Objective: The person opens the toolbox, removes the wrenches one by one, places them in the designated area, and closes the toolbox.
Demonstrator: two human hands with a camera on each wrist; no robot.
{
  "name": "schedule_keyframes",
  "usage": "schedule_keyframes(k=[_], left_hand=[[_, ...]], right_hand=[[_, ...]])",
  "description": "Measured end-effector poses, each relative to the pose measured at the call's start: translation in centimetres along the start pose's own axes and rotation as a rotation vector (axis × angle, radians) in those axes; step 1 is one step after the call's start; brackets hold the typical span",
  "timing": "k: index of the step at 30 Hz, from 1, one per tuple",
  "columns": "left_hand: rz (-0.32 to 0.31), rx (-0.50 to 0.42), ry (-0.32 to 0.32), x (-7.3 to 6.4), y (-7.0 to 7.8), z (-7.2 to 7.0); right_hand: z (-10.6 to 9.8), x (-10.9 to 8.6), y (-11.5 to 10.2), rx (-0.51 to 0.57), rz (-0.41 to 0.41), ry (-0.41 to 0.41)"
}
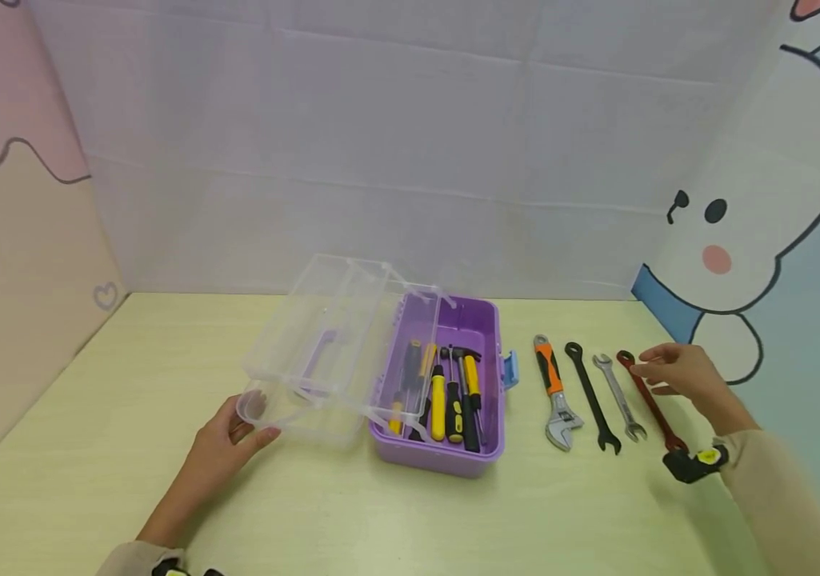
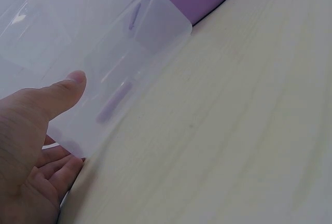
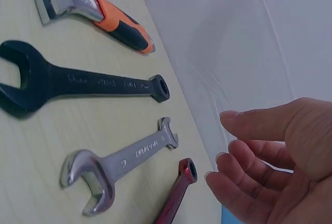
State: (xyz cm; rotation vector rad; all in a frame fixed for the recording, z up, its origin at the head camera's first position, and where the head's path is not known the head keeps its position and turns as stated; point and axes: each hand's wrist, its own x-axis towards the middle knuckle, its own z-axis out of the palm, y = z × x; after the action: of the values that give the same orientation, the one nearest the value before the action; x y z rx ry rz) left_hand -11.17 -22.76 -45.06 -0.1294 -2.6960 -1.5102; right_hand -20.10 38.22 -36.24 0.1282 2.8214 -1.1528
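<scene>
My left hand [image 1: 222,436] holds the outer end of the clear plastic lid [image 1: 323,352], thumb in front and fingers curled around the lower edge. In the left wrist view the thumb [image 2: 70,86] overlaps the lid's clear wall. The lid is swung leftward off a purple toolbox [image 1: 438,460], which holds several yellow-and-black tools, among them a hammer [image 1: 466,353]. My right hand [image 1: 690,378] hovers beside the upper end of a red wrench [image 1: 650,400], fingers loosely bent with nothing between them. Left of it lie a silver wrench [image 1: 618,396] and a black wrench [image 1: 592,396].
An adjustable wrench [image 1: 556,392] with an orange-and-black handle lies between the toolbox and the black wrench. A blue latch [image 1: 510,370] sticks out from the box's right side. White sheeting [image 1: 381,160] hangs behind the pale table [image 1: 309,512], with printed panels at both sides.
</scene>
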Motion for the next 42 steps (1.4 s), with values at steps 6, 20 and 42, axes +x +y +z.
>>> schedule_keyframes(k=[6, 20, 42], left_hand=[[0.000, 0.010, 0.003, 0.0, 0.1, -0.1], [0.010, -0.016, 0.000, 0.1, -0.1, 0.2], [0.006, -0.017, -0.003, 0.0, -0.1, 0.2]], right_hand=[[1.2, 0.2, -0.6, 0.098, -0.008, 0.011], [4.6, -0.6, -1.8, 0.255, -0.025, -0.057], [8.5, -1.3, -4.7, 0.536, -0.036, -0.265]])
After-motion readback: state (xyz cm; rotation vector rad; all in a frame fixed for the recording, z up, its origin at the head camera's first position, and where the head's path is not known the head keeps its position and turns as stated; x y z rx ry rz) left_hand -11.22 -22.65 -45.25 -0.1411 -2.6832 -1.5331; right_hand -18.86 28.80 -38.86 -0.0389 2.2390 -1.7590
